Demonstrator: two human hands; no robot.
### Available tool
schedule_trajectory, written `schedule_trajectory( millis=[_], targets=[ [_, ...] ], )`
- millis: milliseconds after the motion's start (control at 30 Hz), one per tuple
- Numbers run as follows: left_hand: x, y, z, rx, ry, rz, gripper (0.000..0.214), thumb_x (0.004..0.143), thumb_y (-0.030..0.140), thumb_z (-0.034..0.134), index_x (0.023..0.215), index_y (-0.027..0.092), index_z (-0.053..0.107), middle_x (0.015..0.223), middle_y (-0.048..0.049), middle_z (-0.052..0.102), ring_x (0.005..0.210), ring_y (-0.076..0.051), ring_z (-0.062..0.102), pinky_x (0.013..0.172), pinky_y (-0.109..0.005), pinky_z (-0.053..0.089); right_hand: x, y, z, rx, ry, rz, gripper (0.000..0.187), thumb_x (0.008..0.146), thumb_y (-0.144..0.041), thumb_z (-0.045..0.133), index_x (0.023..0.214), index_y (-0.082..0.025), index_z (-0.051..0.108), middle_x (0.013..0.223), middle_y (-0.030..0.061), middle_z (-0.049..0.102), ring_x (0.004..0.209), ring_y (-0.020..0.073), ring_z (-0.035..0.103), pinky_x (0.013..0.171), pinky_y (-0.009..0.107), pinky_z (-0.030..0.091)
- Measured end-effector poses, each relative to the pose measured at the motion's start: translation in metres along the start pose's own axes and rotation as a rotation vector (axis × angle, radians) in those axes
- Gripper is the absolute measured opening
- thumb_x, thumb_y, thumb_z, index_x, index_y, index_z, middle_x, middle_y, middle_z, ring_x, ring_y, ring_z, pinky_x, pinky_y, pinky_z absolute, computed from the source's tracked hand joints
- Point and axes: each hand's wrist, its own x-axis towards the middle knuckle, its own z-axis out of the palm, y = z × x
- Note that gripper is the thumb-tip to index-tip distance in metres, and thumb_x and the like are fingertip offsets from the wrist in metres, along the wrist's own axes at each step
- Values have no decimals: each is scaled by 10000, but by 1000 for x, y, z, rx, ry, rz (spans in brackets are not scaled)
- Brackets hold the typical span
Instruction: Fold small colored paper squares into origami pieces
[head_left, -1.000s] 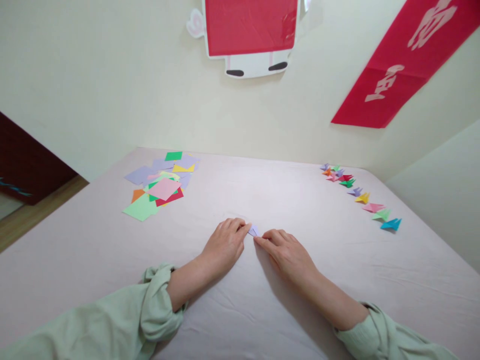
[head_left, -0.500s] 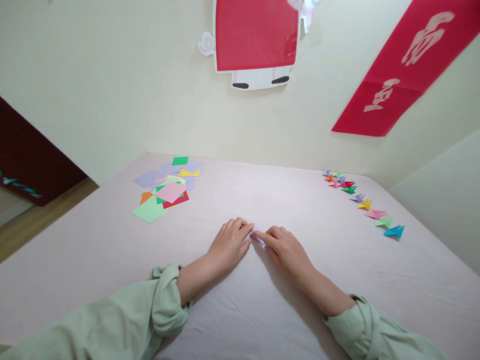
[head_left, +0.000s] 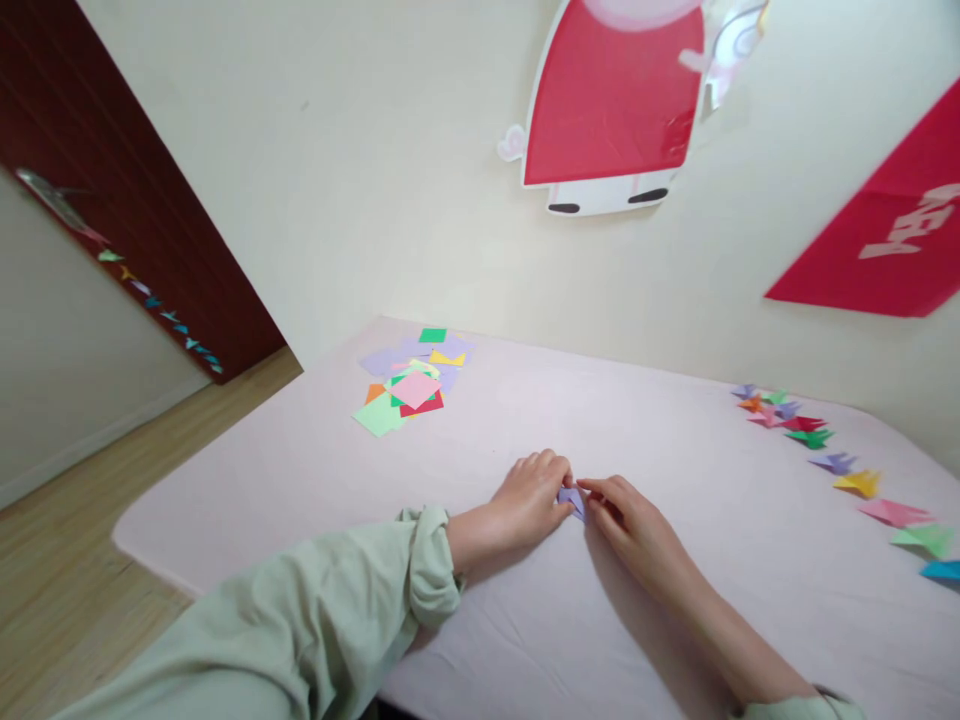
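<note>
A small folded piece of purple paper (head_left: 572,502) lies on the table between my two hands. My left hand (head_left: 531,495) holds its left side, thumb in front and the curled fingers behind. At the paper's right edge, my right hand (head_left: 628,520) has its index fingertip and thumb closed in on it, the other fingers curled under. Part of the paper is hidden by the left fingers, so its full folded shape cannot be made out.
Loose coloured paper sheets (head_left: 415,388) overlap in a pile at the far left of the table (head_left: 300,470). Along the right side stands a row of several folded paper figures (head_left: 832,462). Beyond the table rises a wall with a red cartoon cutout (head_left: 615,95); a dark door (head_left: 142,180) is at left.
The view has turned left, so everything sits further right. My right index finger has lifted off the top of the purple paper to its right edge, and more of the paper shows.
</note>
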Motion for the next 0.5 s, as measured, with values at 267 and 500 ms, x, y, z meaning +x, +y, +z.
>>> schedule_trajectory(
  millis=[267,500],
  targets=[
    [30,-1,-4,-661,75,-151,61,760,165,559,810,180,527,723,27,539,682,-122,504,633,-239,393,29,-3,-2,175,-3,93,231,872,-352,487,698,-203,516,624,-23,522,587,145,477,556,259,339],
    [53,-4,-1,-865,42,-222,192,763,350,610,752,165,558,666,21,557,615,-114,505,617,-245,393,40,-4,0,379,159,118,311,895,-400,477,658,-200,475,571,-47,455,564,126,427,561,252,332]
  ],
)
